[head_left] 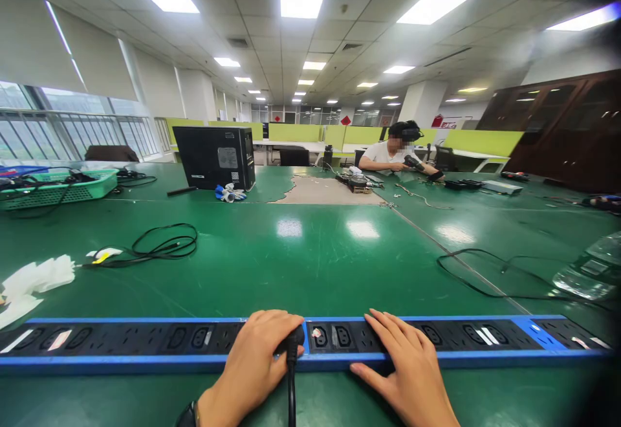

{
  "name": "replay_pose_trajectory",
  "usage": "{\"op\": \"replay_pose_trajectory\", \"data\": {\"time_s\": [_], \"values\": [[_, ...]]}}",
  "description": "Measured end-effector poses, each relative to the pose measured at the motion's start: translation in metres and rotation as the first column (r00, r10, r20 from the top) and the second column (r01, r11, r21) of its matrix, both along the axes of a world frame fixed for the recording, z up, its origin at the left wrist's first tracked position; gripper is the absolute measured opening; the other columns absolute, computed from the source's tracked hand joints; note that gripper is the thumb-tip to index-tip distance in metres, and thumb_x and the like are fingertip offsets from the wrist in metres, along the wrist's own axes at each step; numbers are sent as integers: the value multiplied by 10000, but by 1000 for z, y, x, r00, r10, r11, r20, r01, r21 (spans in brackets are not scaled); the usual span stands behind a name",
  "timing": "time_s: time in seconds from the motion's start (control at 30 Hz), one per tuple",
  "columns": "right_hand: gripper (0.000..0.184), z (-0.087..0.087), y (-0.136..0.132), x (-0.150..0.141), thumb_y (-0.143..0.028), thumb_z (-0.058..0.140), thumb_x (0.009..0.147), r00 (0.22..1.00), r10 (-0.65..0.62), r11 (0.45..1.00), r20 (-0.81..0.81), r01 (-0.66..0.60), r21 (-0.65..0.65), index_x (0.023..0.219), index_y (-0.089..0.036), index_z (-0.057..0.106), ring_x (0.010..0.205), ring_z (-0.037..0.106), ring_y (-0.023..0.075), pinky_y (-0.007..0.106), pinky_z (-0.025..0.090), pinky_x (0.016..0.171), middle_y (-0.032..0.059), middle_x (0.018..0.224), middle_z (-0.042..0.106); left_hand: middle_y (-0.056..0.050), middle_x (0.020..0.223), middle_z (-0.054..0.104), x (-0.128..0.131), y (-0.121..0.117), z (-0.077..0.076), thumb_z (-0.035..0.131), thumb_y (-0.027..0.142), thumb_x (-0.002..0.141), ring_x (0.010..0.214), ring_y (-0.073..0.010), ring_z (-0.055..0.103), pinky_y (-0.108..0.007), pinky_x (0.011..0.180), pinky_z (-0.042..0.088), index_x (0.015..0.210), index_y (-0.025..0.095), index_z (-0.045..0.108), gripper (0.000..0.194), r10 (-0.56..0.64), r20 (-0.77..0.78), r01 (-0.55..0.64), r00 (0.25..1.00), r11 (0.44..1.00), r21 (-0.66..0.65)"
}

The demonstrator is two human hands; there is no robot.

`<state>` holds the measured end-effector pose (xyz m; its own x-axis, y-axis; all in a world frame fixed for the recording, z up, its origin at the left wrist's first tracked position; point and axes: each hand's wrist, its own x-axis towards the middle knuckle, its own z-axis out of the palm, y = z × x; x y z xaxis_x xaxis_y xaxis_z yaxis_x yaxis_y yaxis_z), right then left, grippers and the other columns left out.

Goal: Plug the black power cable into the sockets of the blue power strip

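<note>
Black plug (294, 339) sits in the left hand (255, 359), gripped between thumb and fingers, its cord (292, 391) trailing back toward the body. Whether it is seated is hidden. Under both hands, the blue power strip (330, 363) runs lengthwise left to right. The right hand (410, 362), open, rests on it, farther from the plug. Beyond the left hand, off to its left, lies a coiled cable (167, 246).

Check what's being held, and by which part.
Left hand grips a black plug by its body, cord hanging free. Right hand rests on the power strip, not gripping.
</note>
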<state>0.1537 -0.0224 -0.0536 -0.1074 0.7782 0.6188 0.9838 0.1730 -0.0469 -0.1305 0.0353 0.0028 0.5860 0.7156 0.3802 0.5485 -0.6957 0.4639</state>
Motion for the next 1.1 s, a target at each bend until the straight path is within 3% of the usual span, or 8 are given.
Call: {"op": "replay_pose_trajectory", "data": {"time_s": [0.13,0.27,0.4,0.47,0.57,0.67,0.8,1.1], "values": [[673,17,2,-28,-593,674,745,986,167,986,-18,-167,18,1296,-233,537,1084,601,302,479,425,918,101,1222,665,-43,1259,655,-2,-1,-3,646,157,796,1164,-266,576,-470,998,458,1328,277,517,560,-47,-64,49,997,998,30],[494,38,14,-84,-380,673,789,936,321,945,-144,-326,-7,1244,-224,562,1058,596,258,438,427,939,82,1166,683,-64,1297,613,-2,-2,-14,700,149,700,1159,-273,563,-478,994,454,1505,291,218,949,-17,-52,18,999,999,35],[334,50,27,-118,-278,614,832,874,412,906,-259,-423,13,1166,-261,607,940,617,203,416,430,921,30,1039,712,-71,1269,608,-1,-2,-20,600,44,685,1129,-242,572,-444,992,455,1530,289,58,1033,23,-20,-22,1000,999,48],[286,52,28,-113,-297,612,852,861,440,898,-257,-428,103,1135,-258,616,923,624,197,405,437,904,31,1020,714,-83,1261,607,-1,-2,-20,634,91,722,1117,-258,577,-455,977,463,1530,292,44,1021,19,-30,-18,999,998,57],[304,49,22,-80,-338,649,841,889,374,919,-263,-317,235,1130,-247,617,933,636,214,399,460,878,48,1003,716,-94,1252,613,-2,-2,-17,758,198,725,1101,-288,585,-475,955,474,1530,303,8,1105,26,-52,-24,998,998,51],[278,38,14,-34,-382,628,862,928,201,970,-314,-143,197,1111,-259,644,851,656,207,361,507,782,41,929,721,-93,1261,613,-3,-3,-14,825,236,696,1111,-296,581,-482,964,466,1525,324,-25,1191,22,-64,-19,998,999,41],[298,21,8,7,-449,549,904,926,111,992,-362,-81,97,1087,-249,673,812,691,184,310,550,720,43,945,734,-85,1257,611,-2,-4,-14,841,232,684,1114,-292,575,-481,968,459,1520,334,16,1179,30,-74,-28,997,999,32],[298,17,10,4,-464,585,877,954,98,995,-282,-97,17,1088,-274,677,853,663,202,362,536,772,49,942,712,-74,1257,610,-1,-4,-15,793,212,722,1120,-284,569,-472,978,454,1511,317,94,1059,49,-104,-44,993,998,48]]}}
